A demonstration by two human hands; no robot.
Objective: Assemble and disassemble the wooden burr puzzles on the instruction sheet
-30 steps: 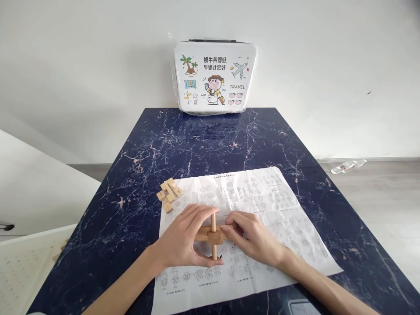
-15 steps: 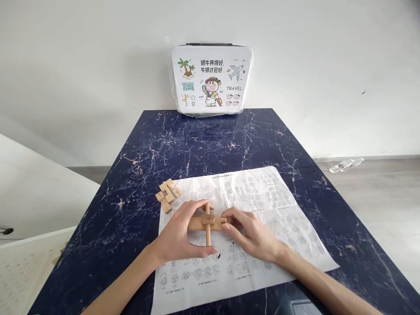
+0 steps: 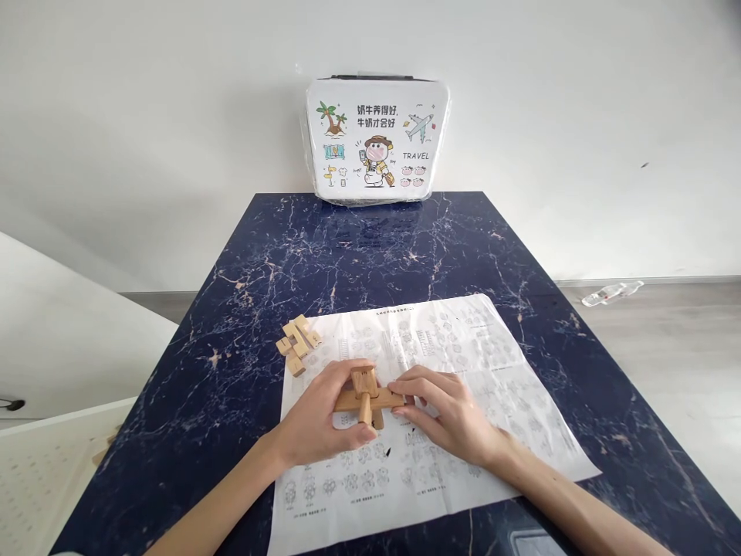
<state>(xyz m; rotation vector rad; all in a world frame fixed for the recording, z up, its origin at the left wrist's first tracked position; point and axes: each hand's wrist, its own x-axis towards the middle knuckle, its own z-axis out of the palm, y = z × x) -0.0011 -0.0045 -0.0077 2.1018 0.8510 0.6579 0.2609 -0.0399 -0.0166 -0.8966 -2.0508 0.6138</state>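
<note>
Both hands are on it: the left hand and right hand grip the crossed wooden puzzle from either side, over the instruction sheet by the desk's near edge. The sheet's print is too small to read. Loose wooden pieces lie at the sheet's far-left corner, and a white case at the far edge reads "TRAVEL" and "奶牛养得好,牛奶才会好".

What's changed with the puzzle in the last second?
The wooden cross was turned between both hands: its long crosswise stick, earlier flat toward the camera, now tips end-on and looks shorter. The left hand and right hand kept their hold throughout. The loose wooden pieces, printed sheet and illustrated case stayed put.
</note>
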